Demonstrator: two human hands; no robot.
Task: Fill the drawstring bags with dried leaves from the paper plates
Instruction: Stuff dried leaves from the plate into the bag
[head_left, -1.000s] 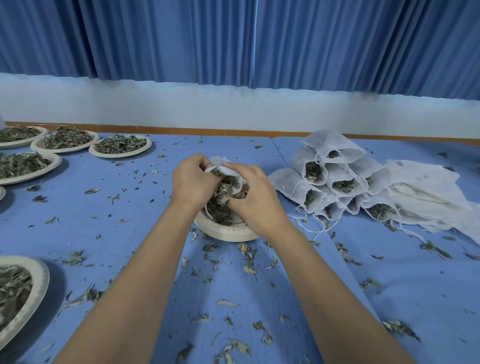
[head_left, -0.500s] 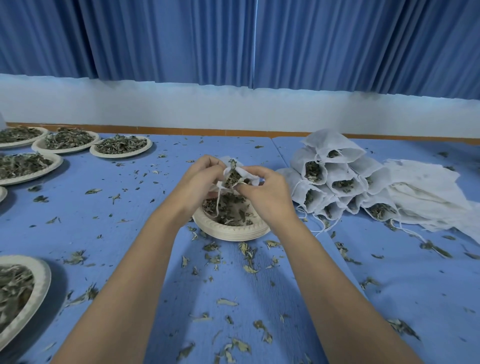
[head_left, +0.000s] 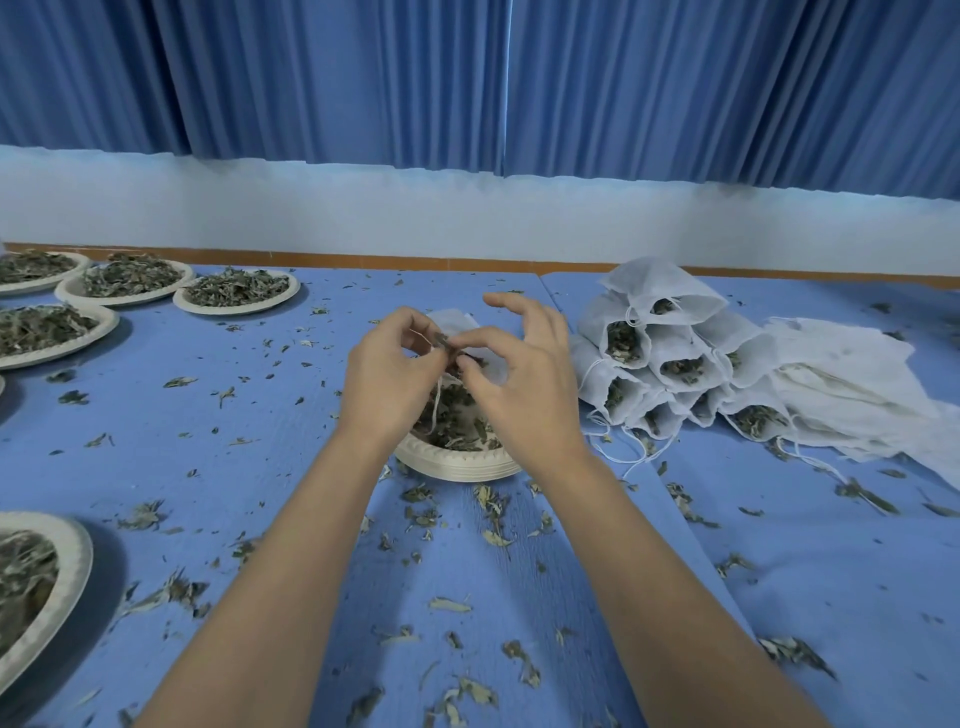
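Left hand (head_left: 387, 374) pinched the mouth edge of the white drawstring bag (head_left: 454, 323); right hand (head_left: 519, 384) pinched the same edge between thumb and index, its other fingers spread loose. The bag was held just above the centre paper plate (head_left: 457, 467) of dried leaves (head_left: 457, 421), mouth toward the person, body running away to the far side and string (head_left: 438, 397) hanging down, but fingers hid most of it, so exact tilt was unclear. Filled bags (head_left: 649, 364) lay stacked to the right on the blue table (head_left: 260, 415), mouths facing the person.
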